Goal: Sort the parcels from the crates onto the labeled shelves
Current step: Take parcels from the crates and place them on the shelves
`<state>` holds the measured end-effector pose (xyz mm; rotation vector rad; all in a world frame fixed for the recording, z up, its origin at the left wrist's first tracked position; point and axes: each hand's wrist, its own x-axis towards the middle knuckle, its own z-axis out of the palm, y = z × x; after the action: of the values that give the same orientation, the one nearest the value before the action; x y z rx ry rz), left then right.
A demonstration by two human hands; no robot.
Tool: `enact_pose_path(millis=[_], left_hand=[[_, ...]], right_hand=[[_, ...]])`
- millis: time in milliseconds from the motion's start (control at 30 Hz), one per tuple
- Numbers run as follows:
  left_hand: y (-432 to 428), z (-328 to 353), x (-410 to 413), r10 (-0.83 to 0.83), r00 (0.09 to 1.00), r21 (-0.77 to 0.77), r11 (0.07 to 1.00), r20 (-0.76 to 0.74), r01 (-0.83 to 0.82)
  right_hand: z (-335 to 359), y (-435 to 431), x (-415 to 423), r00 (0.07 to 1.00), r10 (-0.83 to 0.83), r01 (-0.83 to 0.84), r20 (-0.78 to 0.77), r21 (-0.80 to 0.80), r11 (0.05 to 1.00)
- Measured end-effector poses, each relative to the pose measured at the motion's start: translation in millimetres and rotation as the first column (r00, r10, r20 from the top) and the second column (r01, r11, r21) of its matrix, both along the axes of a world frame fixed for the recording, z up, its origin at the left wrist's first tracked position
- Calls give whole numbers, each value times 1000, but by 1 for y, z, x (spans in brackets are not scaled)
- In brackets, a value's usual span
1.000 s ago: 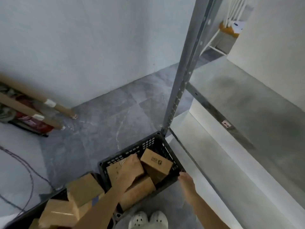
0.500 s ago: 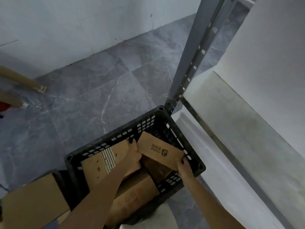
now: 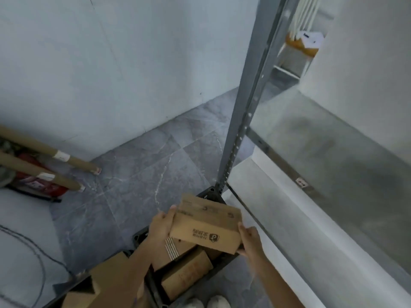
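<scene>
I hold a small brown cardboard parcel with a printed logo above the black crate. My left hand grips its left end and my right hand grips its right end. Below it, more brown parcels lie in the crate. A second crate with larger cardboard boxes sits at the lower left. The grey metal shelf with a small label on its front rail stands to the right.
The shelf's upright post rises just behind the crate. Two cardboard tubes and a red object lie by the wall at left. A cable runs over the floor. My white shoes show at the bottom.
Both hands closed on the logo parcel and lifted it out of the crate. The view tilted up, showing more of the wall and shelf.
</scene>
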<state>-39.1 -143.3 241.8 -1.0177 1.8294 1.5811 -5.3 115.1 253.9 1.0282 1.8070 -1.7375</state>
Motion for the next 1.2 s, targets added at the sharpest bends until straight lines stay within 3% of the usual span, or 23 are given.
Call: enact_pose_path(millis=[100, 267, 367, 500, 633, 767, 933, 1200], left_hand=[[-6, 111, 5, 36, 999, 55, 998, -19, -35], [-10, 267, 11, 18, 967, 142, 990, -255, 19], [-10, 330, 25, -68, 927, 246, 955, -369, 168], [-9, 390, 50, -236, 865, 256, 891, -442, 374], [-1, 430, 76, -316, 786, 301, 797, -532, 524], [25, 449, 104, -317, 765, 336, 758, -561, 560], [74, 467, 138, -333, 717, 354, 696, -613, 625], [152, 489, 172, -411, 574, 336, 518, -709, 787]], right_hand=[[87, -4, 5, 996, 33, -33, -82, 3, 999], [230, -18, 32, 953, -4, -25, -304, -90, 996], [294, -20, 56, 905, -55, 13, -422, -101, 995], [355, -13, 91, 849, -81, 62, -522, -54, 997], [396, 0, 127, 790, -135, 140, -598, -39, 989], [432, 12, 168, 712, -254, 259, -655, -91, 962], [463, 50, 211, 683, -363, 397, -634, -95, 913], [488, 125, 280, 577, -410, 543, -707, -43, 839]])
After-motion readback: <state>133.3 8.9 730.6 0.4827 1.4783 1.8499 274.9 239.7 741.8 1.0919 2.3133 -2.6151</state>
